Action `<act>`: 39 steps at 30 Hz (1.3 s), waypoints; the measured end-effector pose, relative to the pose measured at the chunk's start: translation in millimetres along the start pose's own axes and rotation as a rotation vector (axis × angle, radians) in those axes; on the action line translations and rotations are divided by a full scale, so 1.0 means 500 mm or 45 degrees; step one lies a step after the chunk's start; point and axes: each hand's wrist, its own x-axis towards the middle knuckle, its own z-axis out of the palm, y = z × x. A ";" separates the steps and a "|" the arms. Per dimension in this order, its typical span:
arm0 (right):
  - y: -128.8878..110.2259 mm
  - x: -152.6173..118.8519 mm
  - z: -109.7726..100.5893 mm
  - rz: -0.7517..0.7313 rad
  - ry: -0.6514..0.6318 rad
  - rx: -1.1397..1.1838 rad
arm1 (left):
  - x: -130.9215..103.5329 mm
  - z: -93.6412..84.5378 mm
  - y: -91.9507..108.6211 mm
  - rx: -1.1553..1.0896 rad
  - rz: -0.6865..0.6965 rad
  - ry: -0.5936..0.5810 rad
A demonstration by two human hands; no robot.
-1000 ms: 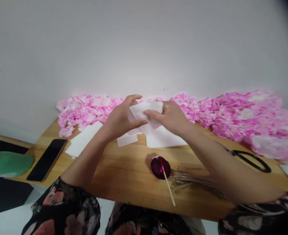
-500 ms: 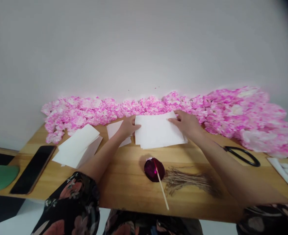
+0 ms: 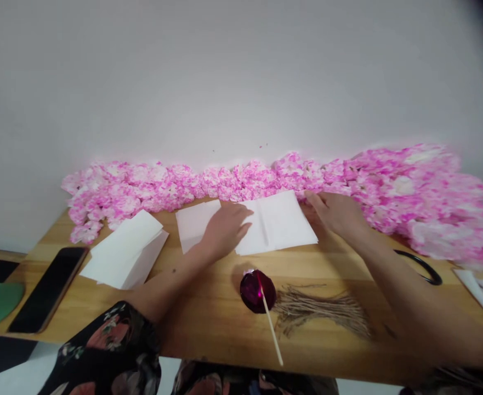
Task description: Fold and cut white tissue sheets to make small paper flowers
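Observation:
A stack of white paper sheets (image 3: 284,219) lies mid-table, a shaded crease running down it left of the middle. My left hand (image 3: 227,226) rests over the stack's left end, thumb and fingers apart, hiding that edge. Just beyond the right edge of the sheets is my right hand (image 3: 335,214), its fingers stretched toward the flowers and apparently holding nothing. Another white sheet (image 3: 194,219) lies left of my left hand. In front of the stack stands a small dish of dark magenta liquid (image 3: 251,293) with a thin wooden stick (image 3: 273,334) leaning out of it.
Pink and white flowers (image 3: 251,178) line the wall along the table's back. More white papers (image 3: 120,247) and a black phone (image 3: 47,289) lie left. A bundle of thin brown stems (image 3: 323,308), black scissor handles (image 3: 422,266) and a white cloth-like item (image 3: 482,291) lie right.
Both hands had the paper stack by its two sides. My left hand has slid right over it, and my right hand has moved off to the right. A crease now shows in the paper.

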 end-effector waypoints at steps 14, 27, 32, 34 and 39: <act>-0.035 -0.027 0.026 -0.326 -0.001 0.619 | 0.021 0.005 -0.008 -0.286 0.002 0.015; -0.081 -0.052 -0.020 -0.124 -0.255 0.832 | 0.083 -0.083 -0.029 -0.659 -0.149 -0.308; -0.078 -0.042 0.008 0.022 -0.226 0.859 | 0.068 -0.121 -0.052 -0.383 -0.111 -0.169; -0.073 -0.041 0.013 0.071 -0.185 0.684 | 0.045 -0.132 -0.069 -0.159 -0.176 -0.033; -0.055 -0.047 0.012 0.144 -0.190 0.377 | -0.064 -0.138 -0.067 0.226 -0.342 -0.150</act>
